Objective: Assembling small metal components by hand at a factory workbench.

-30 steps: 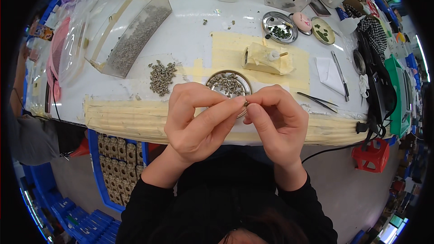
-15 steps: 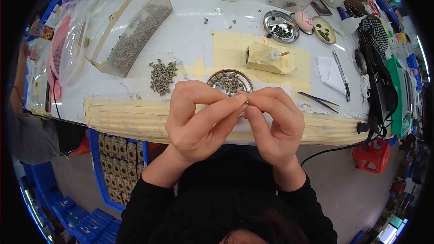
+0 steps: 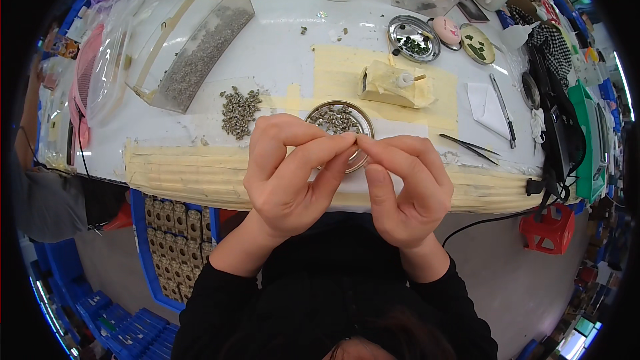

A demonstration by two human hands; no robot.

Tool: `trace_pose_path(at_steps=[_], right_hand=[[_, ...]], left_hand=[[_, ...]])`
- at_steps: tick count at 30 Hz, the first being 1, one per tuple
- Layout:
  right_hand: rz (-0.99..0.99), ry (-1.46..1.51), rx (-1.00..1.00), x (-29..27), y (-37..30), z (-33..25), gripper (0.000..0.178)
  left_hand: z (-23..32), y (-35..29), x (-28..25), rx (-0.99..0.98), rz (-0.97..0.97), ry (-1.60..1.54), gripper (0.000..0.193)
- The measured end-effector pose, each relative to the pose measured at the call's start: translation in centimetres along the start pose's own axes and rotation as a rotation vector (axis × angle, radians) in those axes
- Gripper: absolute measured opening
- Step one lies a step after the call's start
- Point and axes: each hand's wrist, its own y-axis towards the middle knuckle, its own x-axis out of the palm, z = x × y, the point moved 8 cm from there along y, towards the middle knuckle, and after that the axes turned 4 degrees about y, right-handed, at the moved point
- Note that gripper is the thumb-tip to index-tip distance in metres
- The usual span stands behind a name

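Above the near side of a round metal dish my two hands meet at the fingertips. My left hand is closed in a pinch, thumb against forefinger; whatever lies between the tips is too small and covered to make out. The forefinger of my right hand reaches to the left fingertips, while its thumb stands apart below. Small metal pieces lie in the dish. A loose heap of similar small metal pieces is on the white table, left of the dish.
A clear bin of grey bits stands at the left. Behind the dish is a tape-wrapped block. Tweezers and a pen lie to the right. Tape covers the table's front edge; a blue tray sits below.
My right thumb has moved away from the fingertips and down, leaving only the forefinger there. The small metal piece glimpsed between my fingers is now hidden.
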Motion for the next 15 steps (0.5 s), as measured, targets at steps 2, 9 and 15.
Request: trace_pose_path(at_steps=[2,9,15], right_hand=[[0.009,0.039,0.12,-0.1,-0.1,1.2,0.022],[-0.03,0.574,0.511,1.3,-1.3,3.6,0.017],[-0.061,0.579,0.477,1.0,-1.1,3.3,0.019]], left_hand=[[-0.1,0.0,-0.1,-0.012,-0.001,-0.031,0.027],[-0.2,-0.1,0.1,-0.021,-0.041,-0.075,0.024],[-0.2,-0.2,0.0,-0.028,-0.043,-0.057,0.026]])
